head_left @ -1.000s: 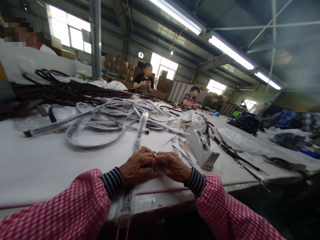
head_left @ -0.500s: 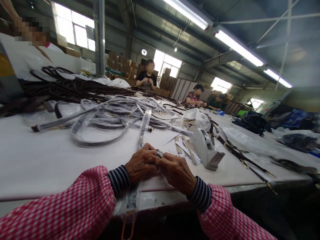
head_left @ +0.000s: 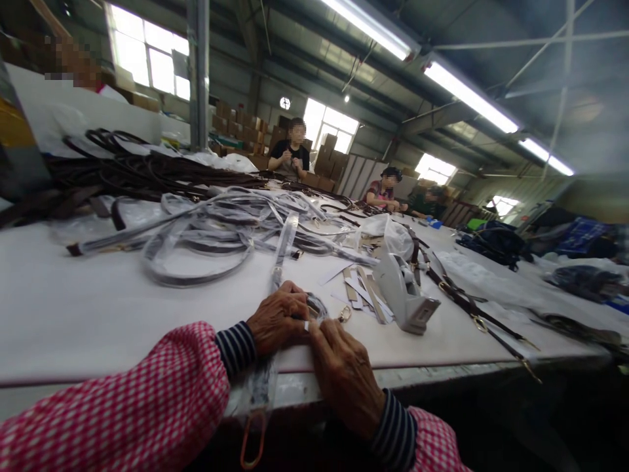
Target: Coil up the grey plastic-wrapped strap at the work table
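A dark strap (head_left: 285, 239) wrapped in clear plastic lies across the table's front edge. My left hand (head_left: 279, 319) is closed around it, with the fingers bent over the wrapping. Beneath the hand, the strap's lower end hangs over the edge with a long gold-coloured ring (head_left: 252, 439). My right hand (head_left: 344, 364) has its fingertips together against the left fingers, at a small white piece (head_left: 306, 326) on the wrapping. A looped part of wrapped strap (head_left: 317, 306) shows just beyond both hands. A gold clasp (head_left: 345, 314) lies by the right fingers.
A grey-white tape dispenser (head_left: 405, 295) stands right of my hands, beside paper strips (head_left: 363, 292). Plastic-wrapped straps (head_left: 196, 278) lie coiled ahead, and dark straps (head_left: 122, 174) are piled at left. More straps with buckles (head_left: 479, 322) lie at right. Several people (head_left: 289, 157) sit farther back.
My right hand has moved down and toward me, its fingers sliding back along the wrapping. The white piece, the looped strap and the gold clasp now show. My left hand has barely moved.
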{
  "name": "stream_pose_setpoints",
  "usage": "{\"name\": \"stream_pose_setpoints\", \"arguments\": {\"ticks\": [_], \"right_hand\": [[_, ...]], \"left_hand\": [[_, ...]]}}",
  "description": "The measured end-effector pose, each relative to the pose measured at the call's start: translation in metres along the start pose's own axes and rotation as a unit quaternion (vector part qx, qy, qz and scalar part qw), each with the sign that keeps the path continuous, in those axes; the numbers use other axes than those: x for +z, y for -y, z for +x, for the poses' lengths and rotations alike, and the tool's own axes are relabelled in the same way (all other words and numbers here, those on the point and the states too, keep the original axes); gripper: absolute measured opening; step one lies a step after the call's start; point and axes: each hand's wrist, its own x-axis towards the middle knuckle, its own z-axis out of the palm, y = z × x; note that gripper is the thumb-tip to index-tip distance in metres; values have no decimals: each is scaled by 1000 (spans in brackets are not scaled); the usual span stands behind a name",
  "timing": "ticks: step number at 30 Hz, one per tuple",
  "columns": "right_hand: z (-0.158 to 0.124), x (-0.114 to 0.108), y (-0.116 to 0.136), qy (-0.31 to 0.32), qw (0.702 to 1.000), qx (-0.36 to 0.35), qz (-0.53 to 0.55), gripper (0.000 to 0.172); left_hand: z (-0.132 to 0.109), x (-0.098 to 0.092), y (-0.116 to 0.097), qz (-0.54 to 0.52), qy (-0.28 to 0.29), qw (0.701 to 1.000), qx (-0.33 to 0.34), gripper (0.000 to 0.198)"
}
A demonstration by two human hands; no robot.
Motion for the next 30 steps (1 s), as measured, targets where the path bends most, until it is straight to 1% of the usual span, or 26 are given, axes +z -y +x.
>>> {"name": "stream_pose_setpoints", "arguments": {"ticks": [3,6,7,10,12,14,17,19,22,24,26,27,29,30], "right_hand": [[-2,-2,0,31,998,-19,-45,41],[-1,-7,-4,65,994,-50,-75,43],[0,-9,-5,74,992,-59,-81,44],[-1,-12,-9,90,989,-75,-94,47],[-2,-12,-10,89,988,-77,-97,48],[-3,-11,-11,86,989,-77,-94,49],[-4,-8,-12,89,990,-71,-78,52],[-3,-8,-11,98,991,-59,-63,52],[-2,-14,-9,120,992,-24,-22,53],[-4,-23,-11,127,991,2,37,53],[-10,-37,-20,111,988,28,103,54],[-15,-46,-29,90,987,45,124,54],[-26,-66,-57,23,987,97,130,50],[-31,-77,-76,-14,983,136,123,45]], "left_hand": [[1,0,3,6,3,1000,-4,13],[3,-6,4,18,26,999,-3,3],[3,-9,3,23,36,999,-1,3],[5,-20,0,29,85,996,13,15],[6,-26,-3,29,118,992,26,15],[7,-29,-4,36,126,991,38,13],[7,-29,-3,62,113,990,60,18],[6,-28,-2,78,117,987,75,20],[5,-26,-5,86,121,986,78,20],[3,-24,-6,85,117,987,66,23],[2,-22,-7,78,110,990,45,28],[1,-21,-6,75,107,991,35,29],[0,-17,-3,70,95,993,21,31],[-1,-15,-2,71,85,994,21,31]]}}
